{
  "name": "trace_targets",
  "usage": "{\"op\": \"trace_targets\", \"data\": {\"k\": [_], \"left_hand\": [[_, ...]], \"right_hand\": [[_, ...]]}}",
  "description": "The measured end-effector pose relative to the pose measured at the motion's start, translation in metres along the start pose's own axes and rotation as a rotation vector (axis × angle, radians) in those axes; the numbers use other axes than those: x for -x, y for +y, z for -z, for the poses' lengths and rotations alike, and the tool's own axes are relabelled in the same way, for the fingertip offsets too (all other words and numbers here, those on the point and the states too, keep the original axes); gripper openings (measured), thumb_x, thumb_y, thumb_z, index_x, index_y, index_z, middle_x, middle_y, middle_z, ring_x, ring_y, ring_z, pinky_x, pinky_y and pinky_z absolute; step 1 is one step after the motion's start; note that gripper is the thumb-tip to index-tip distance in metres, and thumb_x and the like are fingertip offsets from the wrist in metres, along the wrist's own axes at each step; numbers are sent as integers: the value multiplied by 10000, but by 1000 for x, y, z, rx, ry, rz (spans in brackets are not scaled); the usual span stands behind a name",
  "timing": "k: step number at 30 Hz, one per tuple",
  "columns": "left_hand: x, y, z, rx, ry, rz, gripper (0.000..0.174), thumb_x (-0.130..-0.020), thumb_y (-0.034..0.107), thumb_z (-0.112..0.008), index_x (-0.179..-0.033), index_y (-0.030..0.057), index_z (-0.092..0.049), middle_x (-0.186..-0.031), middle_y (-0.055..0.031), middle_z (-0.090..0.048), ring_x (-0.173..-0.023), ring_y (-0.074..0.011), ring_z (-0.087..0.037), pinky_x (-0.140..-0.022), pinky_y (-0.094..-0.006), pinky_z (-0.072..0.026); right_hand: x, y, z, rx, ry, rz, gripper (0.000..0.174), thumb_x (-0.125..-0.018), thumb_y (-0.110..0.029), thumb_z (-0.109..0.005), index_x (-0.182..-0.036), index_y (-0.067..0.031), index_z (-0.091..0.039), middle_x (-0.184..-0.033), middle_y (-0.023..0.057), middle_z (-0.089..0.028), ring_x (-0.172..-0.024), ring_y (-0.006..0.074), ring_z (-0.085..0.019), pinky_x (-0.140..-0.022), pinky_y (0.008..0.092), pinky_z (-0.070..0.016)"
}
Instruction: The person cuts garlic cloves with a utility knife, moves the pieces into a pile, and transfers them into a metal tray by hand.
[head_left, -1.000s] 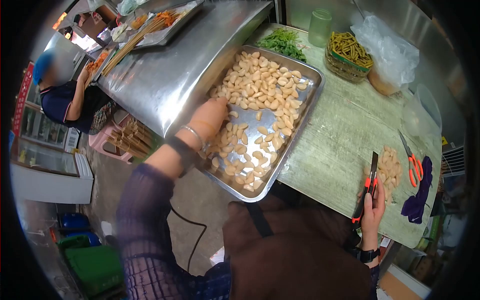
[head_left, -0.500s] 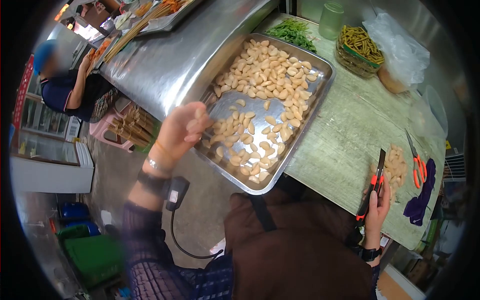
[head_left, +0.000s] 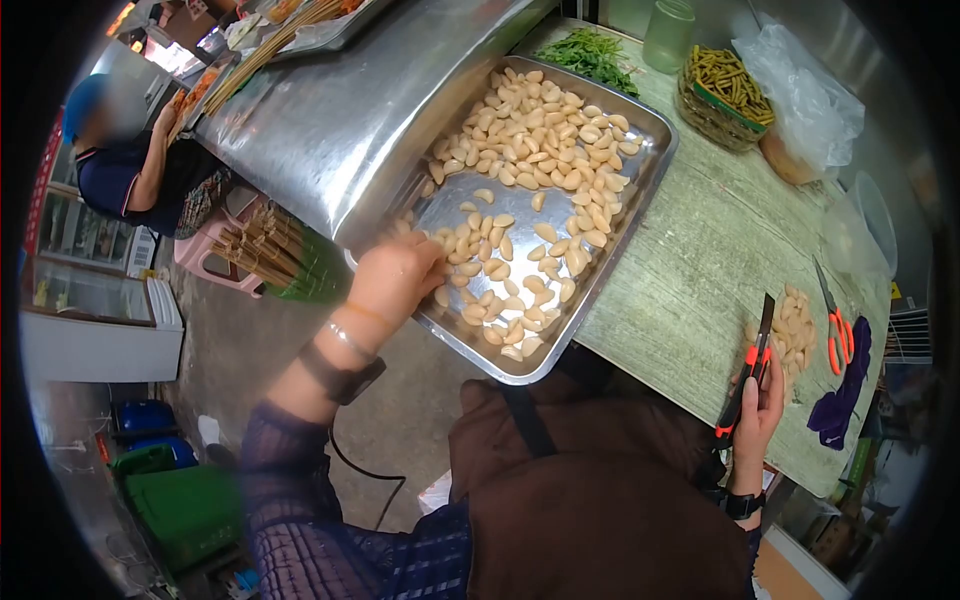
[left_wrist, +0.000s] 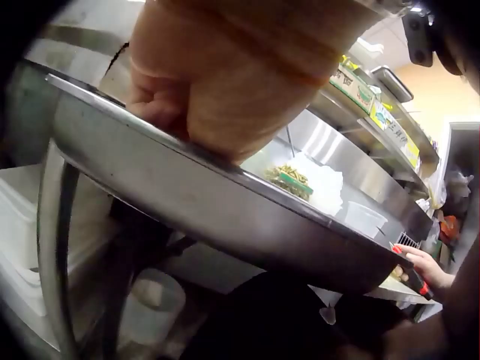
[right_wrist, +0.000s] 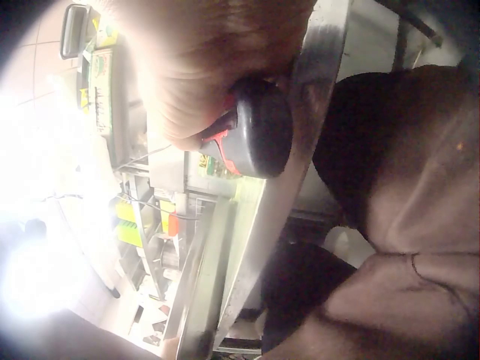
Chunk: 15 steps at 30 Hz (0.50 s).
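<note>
Pale garlic cloves lie in a metal tray, thickest toward its far side. At the tray's left rim, my left hand has its fingers curled around cloves, blurred at the fingertips. The left wrist view shows the same hand bent over the tray wall, which hides the cloves. My right hand grips a red and black utility knife with its blade out, beside a small pile of cloves. In the right wrist view, the knife's black end sticks out from the hand.
Orange-handled scissors and a purple cloth lie at the right. Behind the tray are green herbs, a glass jar, a container of green pieces and a plastic bag. Another person sits at the far left.
My left hand rose off the tray's left side, then came back down to its left rim. The view shifted slightly; my right hand kept its grip on the knife.
</note>
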<state>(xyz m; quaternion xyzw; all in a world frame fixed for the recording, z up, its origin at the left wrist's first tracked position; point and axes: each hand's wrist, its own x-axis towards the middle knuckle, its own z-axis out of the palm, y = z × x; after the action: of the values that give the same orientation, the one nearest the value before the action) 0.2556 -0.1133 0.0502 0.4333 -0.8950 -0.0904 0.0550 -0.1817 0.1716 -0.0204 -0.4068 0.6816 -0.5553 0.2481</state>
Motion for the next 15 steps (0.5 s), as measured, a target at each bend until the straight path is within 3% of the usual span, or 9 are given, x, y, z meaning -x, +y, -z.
{"op": "trace_targets", "data": {"k": [4,7,11,13,15], "left_hand": [[-5,-9,0,280,64,-80,153,-914,146,-776,-1024,63,-710,-868,-67,-650,-727,-240,-644,-657,-350,-521],[-2,8,41,1158,-305,462,181,-1007,174,-709,-1127,44,-671,-861,4,-602,-679,-103,-509,-568,-257,-414],[8,-4,28,1843,-382,281,250,-1107,271,-539,-1183,35,-575,-973,-17,-533,-713,-54,-406,-538,-202,-331],[9,-4,25,1895,-387,332,237,-1125,266,-479,-1140,41,-552,-976,-36,-521,-710,-70,-424,-527,-200,-344],[9,-4,21,1985,-411,365,187,-1122,226,-479,-1094,54,-548,-955,-45,-558,-724,-94,-489,-518,-211,-378]], "right_hand": [[-1,0,0,6,-6,10,558,-1060,-114,-566,-1591,-30,-417,-1265,59,-652,-951,124,-627,-803,269,-520],[1,3,3,-13,-18,-8,580,-1057,-121,-579,-1599,-3,-408,-1348,96,-640,-1073,134,-623,-953,300,-514],[0,2,-1,-13,-5,2,557,-1053,-86,-565,-1586,-13,-422,-1276,70,-673,-974,127,-629,-871,278,-505],[0,7,1,15,13,26,555,-1052,-78,-563,-1584,-8,-423,-1288,74,-673,-985,127,-631,-893,279,-500],[1,6,4,-3,-16,-7,571,-1056,-106,-575,-1589,13,-412,-1342,100,-652,-1107,149,-626,-983,300,-495]]}}
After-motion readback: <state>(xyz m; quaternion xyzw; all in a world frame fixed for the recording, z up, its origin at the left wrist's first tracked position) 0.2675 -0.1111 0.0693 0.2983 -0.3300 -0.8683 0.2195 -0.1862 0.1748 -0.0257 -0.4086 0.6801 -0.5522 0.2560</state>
